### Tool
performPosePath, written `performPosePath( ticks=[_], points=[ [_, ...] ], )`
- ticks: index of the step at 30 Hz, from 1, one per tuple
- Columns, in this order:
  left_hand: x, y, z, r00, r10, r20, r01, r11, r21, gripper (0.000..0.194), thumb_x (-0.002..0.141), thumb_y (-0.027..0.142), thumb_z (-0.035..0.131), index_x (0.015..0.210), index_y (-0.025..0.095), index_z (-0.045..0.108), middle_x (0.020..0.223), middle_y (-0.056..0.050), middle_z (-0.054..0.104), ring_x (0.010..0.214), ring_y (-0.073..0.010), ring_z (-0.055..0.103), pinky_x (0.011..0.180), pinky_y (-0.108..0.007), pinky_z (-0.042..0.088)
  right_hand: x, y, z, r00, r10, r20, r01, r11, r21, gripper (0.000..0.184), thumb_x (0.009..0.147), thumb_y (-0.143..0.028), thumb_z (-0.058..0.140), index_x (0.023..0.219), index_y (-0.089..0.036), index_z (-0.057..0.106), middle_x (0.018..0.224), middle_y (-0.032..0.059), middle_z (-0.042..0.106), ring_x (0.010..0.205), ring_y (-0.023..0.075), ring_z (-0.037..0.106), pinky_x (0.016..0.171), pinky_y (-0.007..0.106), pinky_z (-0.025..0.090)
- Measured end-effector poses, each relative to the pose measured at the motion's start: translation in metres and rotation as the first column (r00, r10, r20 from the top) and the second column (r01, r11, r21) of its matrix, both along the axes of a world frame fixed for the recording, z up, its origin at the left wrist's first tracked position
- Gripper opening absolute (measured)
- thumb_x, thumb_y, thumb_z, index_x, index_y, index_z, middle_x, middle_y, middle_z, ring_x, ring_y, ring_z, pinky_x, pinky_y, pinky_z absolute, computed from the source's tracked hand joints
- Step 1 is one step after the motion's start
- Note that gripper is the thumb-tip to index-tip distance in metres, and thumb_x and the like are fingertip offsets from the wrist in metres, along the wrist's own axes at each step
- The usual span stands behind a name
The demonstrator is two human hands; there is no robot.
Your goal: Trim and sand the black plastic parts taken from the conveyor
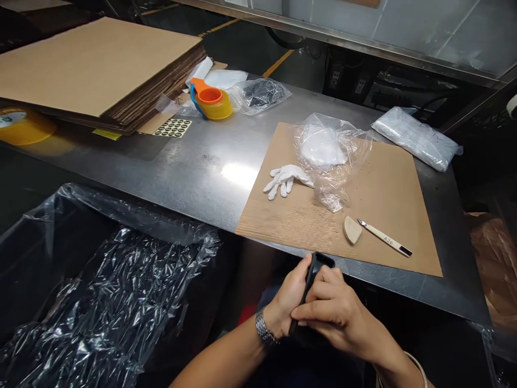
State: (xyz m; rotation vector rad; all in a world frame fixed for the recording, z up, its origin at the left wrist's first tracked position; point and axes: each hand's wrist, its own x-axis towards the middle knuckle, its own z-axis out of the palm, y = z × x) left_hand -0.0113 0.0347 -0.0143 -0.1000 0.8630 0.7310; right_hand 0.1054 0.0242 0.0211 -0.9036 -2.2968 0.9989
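Both hands hold a black phone-like object (315, 268) edge-on, just below the front edge of the steel table (194, 167). My left hand (286, 302), with a metal watch at the wrist, grips it from the left. My right hand (337, 312) wraps over it from the right, fingers across its face. On the table just beyond lies a brown cardboard sheet (388, 183) with a white glove (285, 179), a crumpled clear plastic bag (329, 156), a small tan wedge (352, 230) and a white-handled craft knife (385, 238).
A stack of flat cardboard (92, 64) lies at the back left. Beside it are an orange tape dispenser (212, 101), a sticker sheet (173, 127), a yellow tape roll (20, 126) and bagged items (260, 94). Another clear bag (416, 137) lies at right. A plastic-lined black bin (100, 291) stands at lower left.
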Motion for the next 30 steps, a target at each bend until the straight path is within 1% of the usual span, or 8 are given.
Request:
performPosePath(
  ticks=[4, 11, 15, 19, 22, 24, 27, 30],
  points=[
    [0.001, 0.0, 0.004, 0.993, -0.048, 0.108, 0.05, 0.999, -0.019, 0.041, 0.087, 0.039, 0.039, 0.067, 0.011, 0.062, 0.058, -0.004, 0.061, 0.052, -0.0114, 0.055, 0.056, -0.022, 0.043, 0.006, 0.004, -0.006, 0.997, -0.075, 0.006, 0.074, 0.993, 0.097, 0.019, 0.088, -0.025, 0.051, 0.089, -0.025, 0.07, 0.07, 0.0014, 0.049, 0.07, 0.014, 0.041, 0.065, 0.031, 0.031],
    [-0.003, -0.01, 0.003, 0.885, -0.465, 0.03, 0.466, 0.884, -0.033, 0.08, 0.081, 0.065, 0.012, 0.057, 0.007, 0.062, 0.043, -0.011, 0.057, 0.033, -0.0135, 0.053, 0.035, -0.02, 0.035, 0.024, 0.025, -0.018, 0.955, -0.294, 0.047, 0.29, 0.954, 0.073, 0.015, 0.085, -0.022, 0.054, 0.093, -0.021, 0.066, 0.079, 0.0035, 0.056, 0.079, 0.0169, 0.047, 0.072, 0.035, 0.037],
    [-0.003, -0.013, 0.007, 0.875, -0.483, 0.036, 0.484, 0.875, -0.016, 0.081, 0.082, 0.064, 0.012, 0.059, 0.006, 0.062, 0.044, -0.011, 0.058, 0.034, -0.0128, 0.053, 0.036, -0.019, 0.036, 0.026, 0.033, -0.021, 0.929, -0.369, 0.002, 0.364, 0.914, -0.18, 0.02, 0.088, -0.028, 0.049, 0.082, -0.018, 0.065, 0.08, 0.004, 0.061, 0.077, 0.0156, 0.054, 0.07, 0.031, 0.042],
    [-0.005, -0.012, 0.008, 0.88, -0.473, 0.039, 0.474, 0.881, -0.008, 0.079, 0.083, 0.063, 0.013, 0.06, 0.006, 0.062, 0.045, -0.011, 0.058, 0.035, -0.0119, 0.053, 0.034, -0.018, 0.034, 0.027, 0.022, -0.024, 0.858, -0.511, -0.048, 0.423, 0.756, -0.5, 0.025, 0.09, -0.033, 0.042, 0.086, -0.017, 0.06, 0.08, 0.0037, 0.064, 0.074, 0.014, 0.058, 0.069, 0.027, 0.047],
    [-0.004, -0.013, 0.005, 0.925, -0.37, -0.088, 0.373, 0.928, 0.011, 0.071, 0.084, 0.062, 0.019, 0.065, 0.008, 0.062, 0.046, -0.008, 0.058, 0.036, -0.0117, 0.053, 0.036, -0.018, 0.036, 0.028, 0.003, -0.025, 0.882, -0.469, -0.043, 0.397, 0.79, -0.468, 0.04, 0.081, -0.031, 0.057, 0.119, -0.021, 0.05, 0.111, 0.0069, 0.058, 0.097, 0.0178, 0.056, 0.082, 0.031, 0.047],
    [-0.001, -0.015, 0.004, 0.936, -0.304, -0.177, 0.317, 0.947, 0.052, 0.064, 0.084, 0.061, 0.024, 0.072, 0.01, 0.061, 0.046, -0.006, 0.058, 0.036, -0.0128, 0.052, 0.037, -0.02, 0.038, 0.027, -0.009, -0.025, 0.874, -0.485, 0.022, 0.45, 0.793, -0.41, 0.049, 0.079, -0.029, 0.059, 0.125, -0.023, 0.045, 0.116, 0.0081, 0.055, 0.09, 0.0173, 0.058, 0.077, 0.031, 0.049],
    [0.004, -0.022, 0.002, 0.929, -0.265, -0.257, 0.306, 0.942, 0.136, 0.063, 0.082, 0.064, 0.026, 0.072, 0.011, 0.059, 0.043, -0.006, 0.058, 0.035, -0.0145, 0.052, 0.036, -0.021, 0.038, 0.022, -0.015, -0.027, 0.798, -0.597, 0.078, 0.556, 0.681, -0.476, 0.031, 0.087, -0.031, 0.045, 0.114, -0.018, 0.054, 0.091, 0.0065, 0.063, 0.055, 0.0111, 0.058, 0.054, 0.026, 0.049],
    [0.007, -0.025, 0.0, 0.929, -0.26, -0.262, 0.309, 0.937, 0.165, 0.066, 0.082, 0.064, 0.025, 0.065, 0.01, 0.059, 0.043, -0.009, 0.058, 0.036, -0.0142, 0.053, 0.038, -0.021, 0.038, 0.018, -0.012, -0.033, 0.747, -0.662, 0.059, 0.56, 0.58, -0.592, 0.033, 0.089, -0.037, 0.043, 0.108, -0.014, 0.057, 0.057, -0.0008, 0.058, 0.043, 0.0106, 0.054, 0.046, 0.024, 0.045]
  ],
)
